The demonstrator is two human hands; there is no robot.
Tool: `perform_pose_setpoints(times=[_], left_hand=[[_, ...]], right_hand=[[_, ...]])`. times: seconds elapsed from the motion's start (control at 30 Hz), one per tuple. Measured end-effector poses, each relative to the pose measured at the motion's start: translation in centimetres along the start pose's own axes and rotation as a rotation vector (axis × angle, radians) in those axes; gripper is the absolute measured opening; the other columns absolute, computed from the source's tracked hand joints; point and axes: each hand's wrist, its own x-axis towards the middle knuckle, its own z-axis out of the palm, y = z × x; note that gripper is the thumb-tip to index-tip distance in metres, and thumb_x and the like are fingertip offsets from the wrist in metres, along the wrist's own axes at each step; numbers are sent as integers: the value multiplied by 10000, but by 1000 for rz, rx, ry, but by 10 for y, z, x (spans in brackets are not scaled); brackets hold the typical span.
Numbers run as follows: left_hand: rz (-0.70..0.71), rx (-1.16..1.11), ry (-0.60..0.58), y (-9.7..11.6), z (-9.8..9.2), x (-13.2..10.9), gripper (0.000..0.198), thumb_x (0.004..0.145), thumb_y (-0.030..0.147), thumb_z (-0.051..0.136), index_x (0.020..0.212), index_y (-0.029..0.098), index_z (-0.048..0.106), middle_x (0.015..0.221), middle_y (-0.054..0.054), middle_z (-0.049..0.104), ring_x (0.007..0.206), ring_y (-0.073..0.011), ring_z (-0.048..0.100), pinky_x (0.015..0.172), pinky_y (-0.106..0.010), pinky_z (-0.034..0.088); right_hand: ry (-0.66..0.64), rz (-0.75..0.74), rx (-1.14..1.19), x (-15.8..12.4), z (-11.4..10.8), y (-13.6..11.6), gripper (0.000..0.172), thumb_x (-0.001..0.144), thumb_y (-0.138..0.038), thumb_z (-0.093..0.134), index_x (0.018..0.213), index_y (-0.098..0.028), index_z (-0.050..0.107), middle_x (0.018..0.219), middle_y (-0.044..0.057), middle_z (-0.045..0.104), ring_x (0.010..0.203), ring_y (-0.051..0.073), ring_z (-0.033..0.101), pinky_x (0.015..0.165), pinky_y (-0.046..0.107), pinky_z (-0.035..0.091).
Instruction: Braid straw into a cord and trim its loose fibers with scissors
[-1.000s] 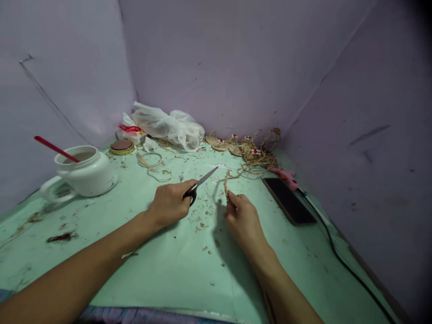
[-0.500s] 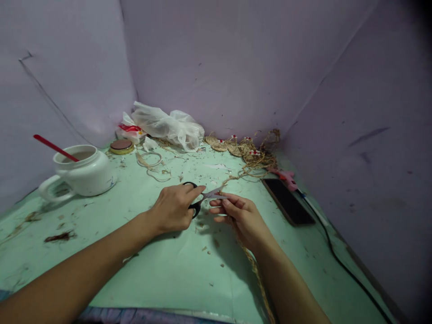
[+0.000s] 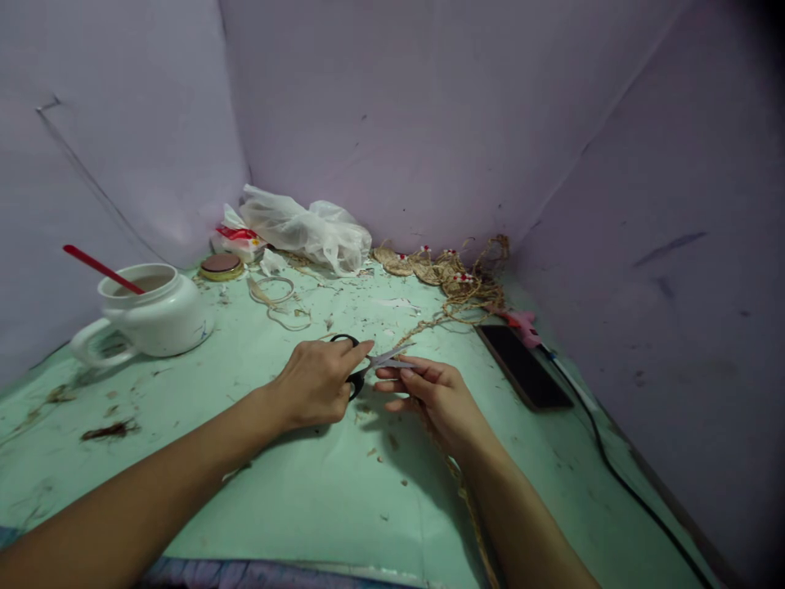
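white pot (image 3: 163,315), plastic bag (image 3: 307,229), phone (image 3: 524,366), glue gun (image 3: 520,321)

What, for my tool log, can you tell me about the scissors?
The scissors have black looped handles and grey metal blades. The left hand grips the handles just above the green table. The blades point right, slightly parted, at the braided rope that the right hand holds; whether they touch it is unclear.
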Motion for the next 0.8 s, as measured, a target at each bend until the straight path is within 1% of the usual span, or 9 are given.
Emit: perform_pose_setpoints(times=[0.17, 0.33, 0.43, 0.53, 0.67, 0.73, 0.8], left_hand=[[10, -2, -16, 1, -1, 0, 593, 662, 161, 436, 1250, 193, 362, 938, -59, 604, 828, -235, 586, 627, -334, 444], [4, -32, -61, 2, -3, 0, 533, 647, 117, 430, 1171, 214, 413, 910, -37, 626, 808, -211, 600, 586, -291, 416], [-3, -21, -66, 1, -3, 0, 500, 648, 94, 417, 1131, 225, 437, 886, -28, 637, 787, -201, 605, 564, -273, 392], [-3, -18, -62, 0, -2, -1, 465, 651, 91, 420, 1094, 229, 462, 858, -20, 646, 740, -190, 607, 534, -257, 364], [0, -59, -66, -1, -2, -1, 409, 662, 99, 422, 1038, 231, 514, 772, -2, 658, 655, -171, 598, 516, -240, 346], [-22, -137, -34, -3, -2, 0, 381, 674, 105, 419, 1011, 237, 538, 754, 10, 657, 654, -155, 595, 538, -230, 363], [-92, -241, 52, -6, -2, 1, 369, 689, 120, 424, 1016, 243, 543, 770, 20, 657, 671, -136, 592, 572, -217, 385]], right_hand=[[23, -5, -3, 0, 0, 0, 194, 595, -204, 672, 775, -132, 675, 737, 78, 685, 633, 172, 634, 482, 254, 509], [28, -12, -45, 1, 0, 0, 204, 588, -238, 684, 752, -117, 671, 758, 91, 684, 650, 178, 637, 495, 261, 512], [43, -24, -59, 0, 1, 0, 200, 584, -251, 686, 731, -115, 670, 748, 92, 683, 656, 184, 637, 491, 261, 510], [52, -31, -73, 0, 1, -1, 196, 580, -262, 690, 705, -113, 667, 741, 94, 681, 655, 185, 637, 487, 258, 509], [57, -13, -75, 1, 1, -2, 209, 564, -276, 704, 685, -111, 663, 751, 96, 677, 659, 181, 635, 493, 252, 509], [59, -6, -55, 1, 1, -3, 232, 558, -280, 710, 718, -117, 664, 741, 85, 671, 652, 178, 632, 496, 257, 509], [77, -5, -34, 2, 0, -3, 259, 558, -277, 712, 764, -127, 667, 733, 72, 660, 661, 178, 628, 501, 262, 509]])
